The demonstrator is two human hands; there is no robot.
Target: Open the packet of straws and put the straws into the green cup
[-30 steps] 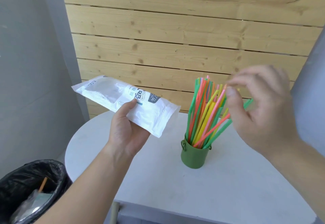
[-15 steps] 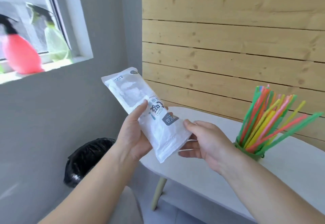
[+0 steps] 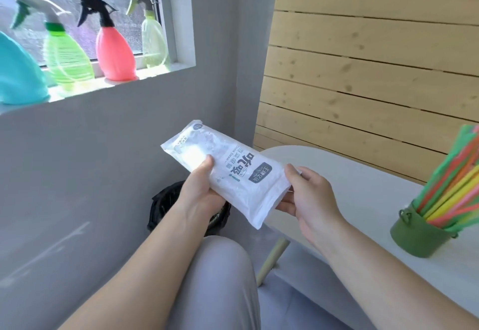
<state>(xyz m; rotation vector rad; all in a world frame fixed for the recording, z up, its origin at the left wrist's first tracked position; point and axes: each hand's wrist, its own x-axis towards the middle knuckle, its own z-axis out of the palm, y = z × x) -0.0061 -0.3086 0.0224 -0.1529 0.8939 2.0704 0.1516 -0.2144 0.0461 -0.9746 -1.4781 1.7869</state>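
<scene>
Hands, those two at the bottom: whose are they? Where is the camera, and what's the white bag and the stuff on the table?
There is no machine here, just a person. The camera sits on their head and looks forward and down, so you see their own arms reaching out. The left hand and the right hand both hold a white packet, one at each end, up in the air. A black bin sits on the floor beyond the hands. To the right is a white table, and on it stands a green cup full of coloured straws. Further back, spray bottles stand on the window ledge.
</scene>
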